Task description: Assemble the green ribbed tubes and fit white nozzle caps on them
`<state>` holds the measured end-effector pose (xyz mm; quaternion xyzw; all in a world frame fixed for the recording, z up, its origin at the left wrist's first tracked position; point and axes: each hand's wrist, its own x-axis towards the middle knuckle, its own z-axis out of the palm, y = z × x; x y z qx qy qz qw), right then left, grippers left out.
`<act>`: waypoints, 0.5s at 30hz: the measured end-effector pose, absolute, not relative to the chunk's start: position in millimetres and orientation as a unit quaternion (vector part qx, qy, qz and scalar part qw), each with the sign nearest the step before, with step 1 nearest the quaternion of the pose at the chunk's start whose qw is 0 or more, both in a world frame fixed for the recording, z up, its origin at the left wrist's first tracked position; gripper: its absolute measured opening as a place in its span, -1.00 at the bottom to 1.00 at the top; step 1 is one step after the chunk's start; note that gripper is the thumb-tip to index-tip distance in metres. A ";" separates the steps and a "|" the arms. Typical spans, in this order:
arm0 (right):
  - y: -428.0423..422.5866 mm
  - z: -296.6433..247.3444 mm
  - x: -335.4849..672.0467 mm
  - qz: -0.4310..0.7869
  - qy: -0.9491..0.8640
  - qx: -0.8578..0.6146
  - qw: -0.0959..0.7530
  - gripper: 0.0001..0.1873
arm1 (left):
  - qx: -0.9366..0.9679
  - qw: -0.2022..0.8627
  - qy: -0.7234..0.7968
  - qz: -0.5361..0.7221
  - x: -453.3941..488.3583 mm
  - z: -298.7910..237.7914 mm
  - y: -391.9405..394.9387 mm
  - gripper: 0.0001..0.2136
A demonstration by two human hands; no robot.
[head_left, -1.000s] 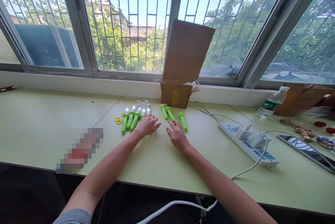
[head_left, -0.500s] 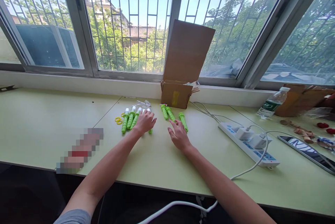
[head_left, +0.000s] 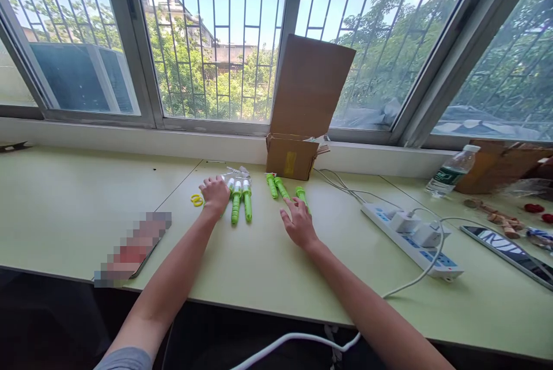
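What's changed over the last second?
The left hand has moved left along the row of white-topped green tubes, uncovering those at the right end; whether it grips any, I can't tell. The right hand has shifted slightly right, now covering more of the rightmost green tube. The yellow rings and cardboard box stayed put.

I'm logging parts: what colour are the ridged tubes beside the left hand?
The tubes are green with white far ends; head view.
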<state>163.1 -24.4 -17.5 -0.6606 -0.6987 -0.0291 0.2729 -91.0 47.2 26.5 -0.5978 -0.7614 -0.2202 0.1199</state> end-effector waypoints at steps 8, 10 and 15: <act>-24.5 -15.8 163.3 -0.019 -0.692 -0.663 0.286 -0.48 | -0.529 0.003 -0.832 -0.169 -116.9 19.4 63.1 -0.64; -24.7 -15.7 163.0 -0.018 -0.691 -0.664 0.284 -0.48 | -0.530 -0.018 -0.831 -0.169 -118.9 16.0 65.5 -0.62; -25.4 -15.0 163.0 -0.025 -0.692 -0.668 0.271 -0.48 | -0.532 -0.014 -0.829 -0.172 -121.5 11.7 66.7 -0.61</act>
